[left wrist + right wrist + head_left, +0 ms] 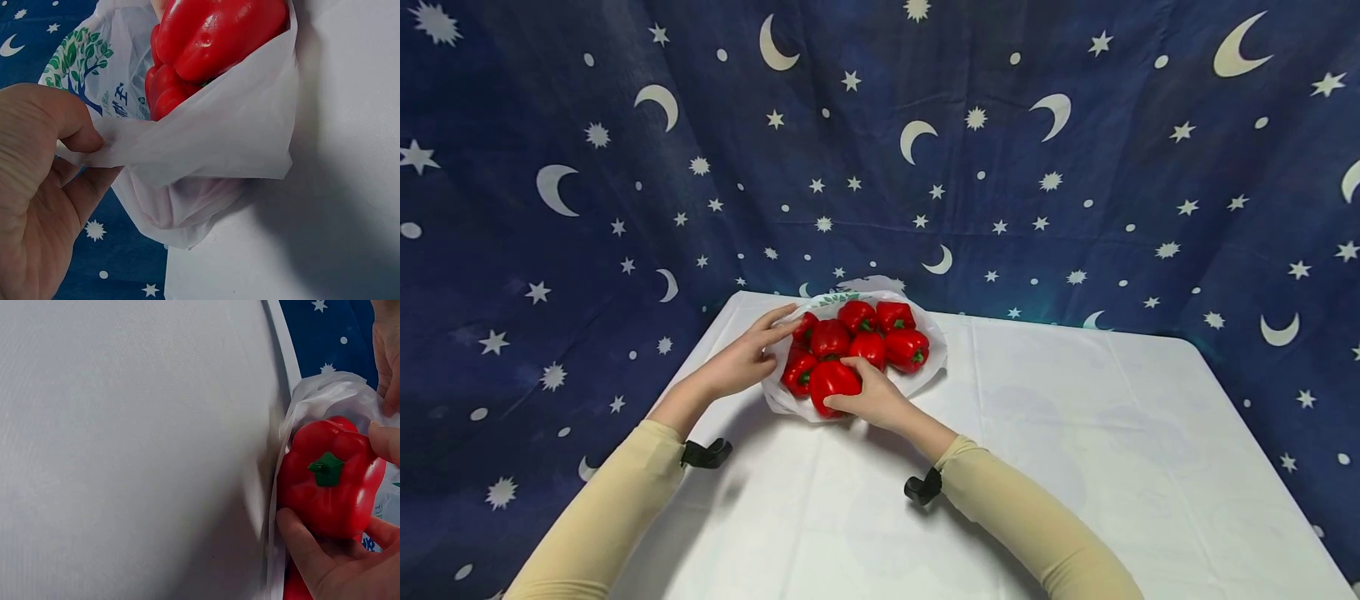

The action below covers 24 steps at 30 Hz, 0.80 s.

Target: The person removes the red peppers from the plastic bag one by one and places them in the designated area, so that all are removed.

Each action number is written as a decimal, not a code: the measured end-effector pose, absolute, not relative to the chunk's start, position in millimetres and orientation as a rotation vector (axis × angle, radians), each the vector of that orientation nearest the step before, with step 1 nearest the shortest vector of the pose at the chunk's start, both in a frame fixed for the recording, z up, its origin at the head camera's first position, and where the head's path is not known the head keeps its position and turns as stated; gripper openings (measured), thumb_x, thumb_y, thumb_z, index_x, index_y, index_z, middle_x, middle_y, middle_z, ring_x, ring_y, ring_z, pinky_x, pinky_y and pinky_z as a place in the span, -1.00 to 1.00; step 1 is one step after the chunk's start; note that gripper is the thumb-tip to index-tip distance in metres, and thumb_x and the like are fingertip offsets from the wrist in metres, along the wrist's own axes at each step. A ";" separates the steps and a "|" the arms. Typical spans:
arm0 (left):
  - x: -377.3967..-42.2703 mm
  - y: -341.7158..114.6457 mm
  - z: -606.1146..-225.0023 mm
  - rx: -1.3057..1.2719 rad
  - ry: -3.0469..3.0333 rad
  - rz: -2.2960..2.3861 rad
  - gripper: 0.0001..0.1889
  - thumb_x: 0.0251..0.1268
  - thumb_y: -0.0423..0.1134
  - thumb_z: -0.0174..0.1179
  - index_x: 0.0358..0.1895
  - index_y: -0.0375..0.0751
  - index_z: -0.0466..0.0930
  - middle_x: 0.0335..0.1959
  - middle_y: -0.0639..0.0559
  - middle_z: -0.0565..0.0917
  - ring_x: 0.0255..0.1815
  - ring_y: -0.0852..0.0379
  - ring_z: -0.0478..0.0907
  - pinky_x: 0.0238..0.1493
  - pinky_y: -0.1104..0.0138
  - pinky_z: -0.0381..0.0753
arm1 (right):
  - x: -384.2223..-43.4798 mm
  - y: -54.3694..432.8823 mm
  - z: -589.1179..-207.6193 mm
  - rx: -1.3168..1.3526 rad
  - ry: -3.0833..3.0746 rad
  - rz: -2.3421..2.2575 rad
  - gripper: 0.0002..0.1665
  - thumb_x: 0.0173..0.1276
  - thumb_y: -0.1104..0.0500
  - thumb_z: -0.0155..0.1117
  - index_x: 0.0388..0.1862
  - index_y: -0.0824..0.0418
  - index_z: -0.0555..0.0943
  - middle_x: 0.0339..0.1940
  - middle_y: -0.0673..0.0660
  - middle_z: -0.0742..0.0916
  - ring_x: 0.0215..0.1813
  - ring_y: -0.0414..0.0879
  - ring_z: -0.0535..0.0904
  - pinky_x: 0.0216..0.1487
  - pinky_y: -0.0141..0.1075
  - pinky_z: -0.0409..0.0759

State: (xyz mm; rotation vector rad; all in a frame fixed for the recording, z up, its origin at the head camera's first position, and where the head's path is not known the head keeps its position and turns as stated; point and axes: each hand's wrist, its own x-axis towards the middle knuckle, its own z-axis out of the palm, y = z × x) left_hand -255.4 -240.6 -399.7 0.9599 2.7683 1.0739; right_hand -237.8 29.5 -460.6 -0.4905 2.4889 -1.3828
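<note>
A white plastic bag (231, 131) with a green tree print lies wide-mouthed on the table, full of several red bell peppers (831, 339). My left hand (741, 358) is at the bag's left side; in the left wrist view its thumb and fingers pinch the bag's rim. My right hand (880, 398) reaches in at the near side and grips a red bell pepper (331, 478) between thumb and fingers. That pepper's green stem faces the right wrist camera, and it sits at the bag's near edge, over the others.
The bag stands near the back left of a white-covered table (1075, 467). Behind the table hangs a dark blue curtain (880, 150) with moons and stars. Each wrist wears a black camera band (706, 454).
</note>
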 end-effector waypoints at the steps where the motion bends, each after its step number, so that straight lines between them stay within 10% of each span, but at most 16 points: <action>1: -255.7 -240.6 -400.3 0.959 2.761 1.090 -0.21 0.26 -0.65 -0.01 0.58 -0.08 0.28 0.67 -0.02 0.01 0.54 -0.08 0.12 -0.19 0.30 0.49 | -237.7 29.2 -461.0 -0.487 2.478 -1.390 -0.02 0.23 -0.15 0.49 0.54 0.11 0.33 0.39 0.17 0.51 0.34 0.15 0.46 0.29 0.12 0.47; 8: -257.1 -244.6 -407.1 0.936 2.736 1.163 -0.23 0.28 -0.65 -0.05 0.57 -0.08 0.31 0.66 0.04 0.06 0.54 -0.04 0.14 -0.15 0.29 0.49 | -236.6 29.1 -462.9 -0.461 2.436 -1.408 0.02 0.22 -0.12 0.50 0.59 0.04 0.28 0.42 0.16 0.49 0.36 0.15 0.43 0.27 0.12 0.49; 17: -255.3 -249.6 -408.2 0.892 2.702 1.295 -0.26 0.35 -0.63 -0.03 0.54 0.07 0.37 0.64 0.10 0.11 0.62 -0.04 0.04 0.38 -0.15 0.30 | -236.0 29.4 -464.6 -0.450 2.403 -1.451 0.00 0.22 -0.10 0.50 0.58 0.03 0.28 0.42 0.15 0.48 0.36 0.14 0.41 0.27 0.12 0.48; 24: -259.1 -247.3 -406.1 0.918 2.716 1.277 -0.29 0.32 -0.64 -0.03 0.52 -0.06 0.40 0.65 0.08 0.09 0.61 -0.03 0.05 0.23 0.02 0.43 | -236.9 29.7 -466.2 -0.446 2.383 -1.478 0.01 0.22 -0.11 0.51 0.58 0.07 0.28 0.43 0.16 0.46 0.37 0.15 0.40 0.30 0.14 0.46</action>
